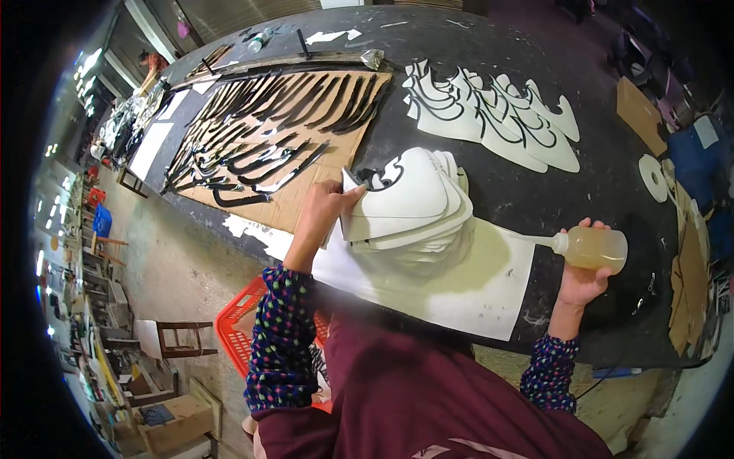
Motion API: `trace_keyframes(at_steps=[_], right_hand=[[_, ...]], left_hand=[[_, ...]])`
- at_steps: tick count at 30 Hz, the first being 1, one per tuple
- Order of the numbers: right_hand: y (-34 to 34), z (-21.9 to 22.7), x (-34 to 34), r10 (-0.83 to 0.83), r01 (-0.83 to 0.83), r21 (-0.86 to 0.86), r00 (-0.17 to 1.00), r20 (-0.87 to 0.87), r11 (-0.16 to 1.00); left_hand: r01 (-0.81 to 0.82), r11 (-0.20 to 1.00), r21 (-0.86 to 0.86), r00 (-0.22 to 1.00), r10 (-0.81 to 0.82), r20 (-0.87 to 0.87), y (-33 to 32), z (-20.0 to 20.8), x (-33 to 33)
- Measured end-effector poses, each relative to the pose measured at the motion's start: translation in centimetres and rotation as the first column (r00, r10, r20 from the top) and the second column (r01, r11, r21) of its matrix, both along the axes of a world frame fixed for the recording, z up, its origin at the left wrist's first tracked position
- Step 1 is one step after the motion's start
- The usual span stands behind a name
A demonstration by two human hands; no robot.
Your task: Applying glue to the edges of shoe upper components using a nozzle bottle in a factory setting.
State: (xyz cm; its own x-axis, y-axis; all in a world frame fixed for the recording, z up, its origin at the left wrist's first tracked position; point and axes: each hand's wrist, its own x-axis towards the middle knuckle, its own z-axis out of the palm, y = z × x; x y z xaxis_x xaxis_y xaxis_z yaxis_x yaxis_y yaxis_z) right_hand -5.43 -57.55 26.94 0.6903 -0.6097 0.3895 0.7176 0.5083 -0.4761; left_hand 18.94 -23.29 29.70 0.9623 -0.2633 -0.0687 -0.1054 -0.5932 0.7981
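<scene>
My left hand (327, 205) pinches the left edge of a stack of white cut sheet pieces (413, 200), where a curved black strip runs along the upper edge. The pieces are shaped like shoe uppers and lie fanned on a large white sheet (474, 291) at the table's near side. In my right hand (581, 281) is a squeeze bottle (595, 249) of yellowish liquid, tilted on its side. Its long thin nozzle points left, over the right part of the white sheet. Part of my left fingertips is hidden behind the piece.
Many black strips (298, 99) lie in rows on a cardboard sheet (325, 164) at the left. More white pieces with black edging (489, 115) overlap at the back right of the dark table (520, 199). A red plastic basket (237, 321) stands below the table edge, a tape roll (652, 178) far right.
</scene>
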Motion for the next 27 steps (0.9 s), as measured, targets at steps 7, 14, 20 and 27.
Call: trace_keyframes(at_steps=[7,14,20,27], right_hand=[[2.5,0.3,-1.0,0.015,-0.015,0.039,1.000,0.023,0.999],[2.9,0.3,-1.4,0.080,-0.084,0.043,0.994,0.073,0.996],[3.2,0.2,-1.8,0.057,-0.061,0.078,0.997,0.058,0.995],[3.9,3.3,-1.4,0.279,-0.358,0.191,0.897,0.343,0.914]], left_hand=[[-0.082,0.973,0.216,0.907,-0.017,0.421,-0.6,0.5,-1.5],[-0.071,0.986,0.152,0.719,-0.055,0.693,-2.9,0.1,-2.4],[0.181,0.983,-0.032,0.795,-0.127,0.593,-4.6,2.7,-5.4],[0.308,0.755,-0.579,0.923,-0.385,-0.012,-4.0,7.6,-10.4]])
